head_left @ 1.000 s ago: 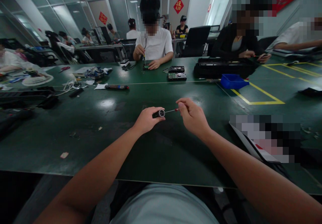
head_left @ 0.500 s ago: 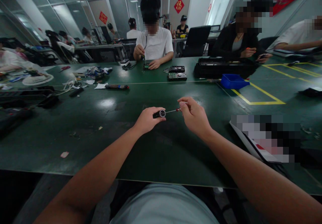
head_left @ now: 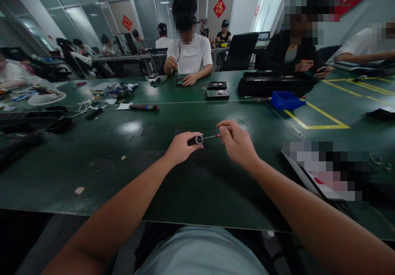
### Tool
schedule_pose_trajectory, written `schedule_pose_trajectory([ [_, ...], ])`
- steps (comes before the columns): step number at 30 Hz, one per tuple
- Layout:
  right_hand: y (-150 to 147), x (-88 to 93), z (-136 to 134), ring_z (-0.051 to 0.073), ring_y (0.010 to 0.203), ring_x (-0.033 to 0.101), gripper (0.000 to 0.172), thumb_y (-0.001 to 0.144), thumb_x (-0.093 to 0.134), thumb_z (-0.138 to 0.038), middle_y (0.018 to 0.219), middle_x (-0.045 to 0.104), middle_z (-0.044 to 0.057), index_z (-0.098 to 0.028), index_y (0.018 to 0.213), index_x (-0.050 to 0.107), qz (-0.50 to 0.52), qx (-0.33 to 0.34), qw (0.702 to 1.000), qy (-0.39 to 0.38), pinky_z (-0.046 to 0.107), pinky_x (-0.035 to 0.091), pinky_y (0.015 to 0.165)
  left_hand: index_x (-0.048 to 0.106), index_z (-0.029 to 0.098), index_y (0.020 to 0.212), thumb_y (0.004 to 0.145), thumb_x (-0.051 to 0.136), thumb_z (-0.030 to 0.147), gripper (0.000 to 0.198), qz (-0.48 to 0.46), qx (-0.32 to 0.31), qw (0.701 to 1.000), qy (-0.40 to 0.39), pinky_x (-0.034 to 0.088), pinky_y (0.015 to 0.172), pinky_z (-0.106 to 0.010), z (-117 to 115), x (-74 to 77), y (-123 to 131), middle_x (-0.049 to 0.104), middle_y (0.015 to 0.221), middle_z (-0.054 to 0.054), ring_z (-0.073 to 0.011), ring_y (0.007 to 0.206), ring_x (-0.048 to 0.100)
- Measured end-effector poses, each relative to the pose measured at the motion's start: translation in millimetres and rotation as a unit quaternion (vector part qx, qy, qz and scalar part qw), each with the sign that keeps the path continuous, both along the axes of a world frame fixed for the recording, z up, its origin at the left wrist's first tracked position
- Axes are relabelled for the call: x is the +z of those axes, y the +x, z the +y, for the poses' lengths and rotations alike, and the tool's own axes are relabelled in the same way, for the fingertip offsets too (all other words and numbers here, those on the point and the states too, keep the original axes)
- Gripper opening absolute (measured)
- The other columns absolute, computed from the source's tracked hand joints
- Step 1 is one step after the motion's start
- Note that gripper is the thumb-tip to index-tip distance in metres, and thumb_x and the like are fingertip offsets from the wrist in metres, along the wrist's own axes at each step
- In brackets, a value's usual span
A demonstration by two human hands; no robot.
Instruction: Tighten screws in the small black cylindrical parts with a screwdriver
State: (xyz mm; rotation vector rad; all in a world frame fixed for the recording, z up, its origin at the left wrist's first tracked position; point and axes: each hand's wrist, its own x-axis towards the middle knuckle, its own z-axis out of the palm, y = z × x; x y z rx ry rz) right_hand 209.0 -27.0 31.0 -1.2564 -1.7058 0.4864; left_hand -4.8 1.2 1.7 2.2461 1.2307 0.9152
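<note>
My left hand (head_left: 180,148) is closed around a small black cylinder (head_left: 195,140), whose round, silver-rimmed end faces right and toward me. Between the fingers of my right hand (head_left: 239,143) is a thin screwdriver (head_left: 211,136) with a red part near the grip. Its metal shaft points left and its tip meets the rimmed end of the cylinder; whether it goes inside is too small to tell. Both hands are held above the green table (head_left: 191,196). Most of the screwdriver's handle is hidden by my right fingers.
A tablet-like flat object (head_left: 302,172), partly blurred out, lies to my right. Beyond are a blue bin (head_left: 286,100), a long black casing (head_left: 274,83), hard drives (head_left: 217,94) and a dark tool (head_left: 143,107). A co-worker (head_left: 191,57) sits opposite, and clutter covers the left side.
My right hand and the screwdriver have shifted very slightly. The cylinder in my left hand stays in place.
</note>
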Motion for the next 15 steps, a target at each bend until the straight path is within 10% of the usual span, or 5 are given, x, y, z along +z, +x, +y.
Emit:
schedule_pose_trajectory([
  [10,-5.5,-9.7,7.5,0.016,0.066,0.062,0.025,0.094,0.053,-0.043,0.074,0.065,0.002,-0.021,0.088,0.062,0.186,0.03,0.981,-0.048,0.033,0.05,0.067,0.069,0.023,0.118,0.082,0.075,0.03,0.037,0.021,0.033,0.999,0.014,0.047,0.098,-0.042,-1.0,3.7,3.2,0.072,0.116,-0.006,-0.0253,0.108,0.065],
  [15,-3.3,-15.3,18.1,0.014,0.062,0.057,0.026,0.086,0.065,-0.046,0.07,0.059,0.0,-0.021,0.081,0.061,0.378,0.035,0.915,-0.139,0.03,0.052,0.06,0.068,0.024,0.119,0.083,0.074,0.029,0.037,0.023,0.011,0.999,0.03,0.047,0.095,-0.042,-0.5,6.5,3.7,0.072,0.114,-0.005,-0.024,0.104,0.065],
])
